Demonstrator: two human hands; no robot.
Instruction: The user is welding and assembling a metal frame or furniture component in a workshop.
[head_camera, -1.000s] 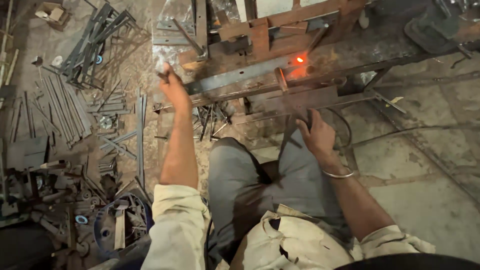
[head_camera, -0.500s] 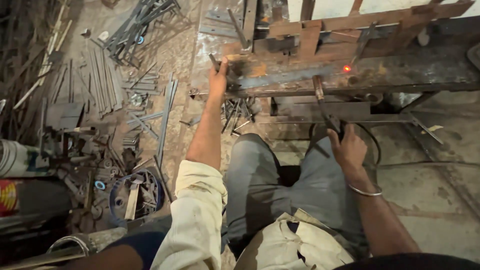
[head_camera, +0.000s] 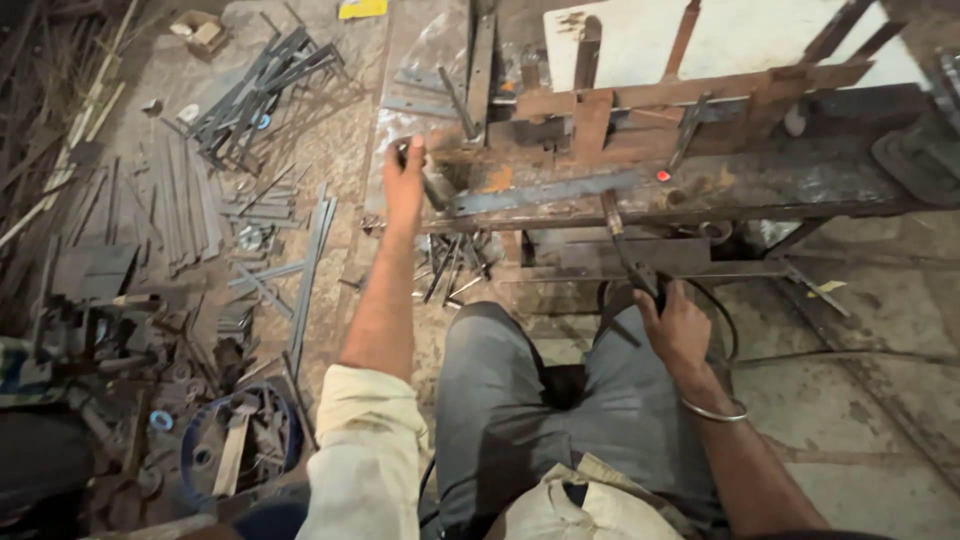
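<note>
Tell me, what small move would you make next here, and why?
Probably hold the flat steel bar steady with the left hand, already gripping near its left end on the rusty workbench. The right hand holds the electrode holder, and a red-hot spot glows at the bar's right end, so it looks freshly welded.

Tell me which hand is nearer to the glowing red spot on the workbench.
Right. The right hand grips the welding holder below the glowing red spot; the left hand is farther off, at the flat steel bar's left end.
</note>
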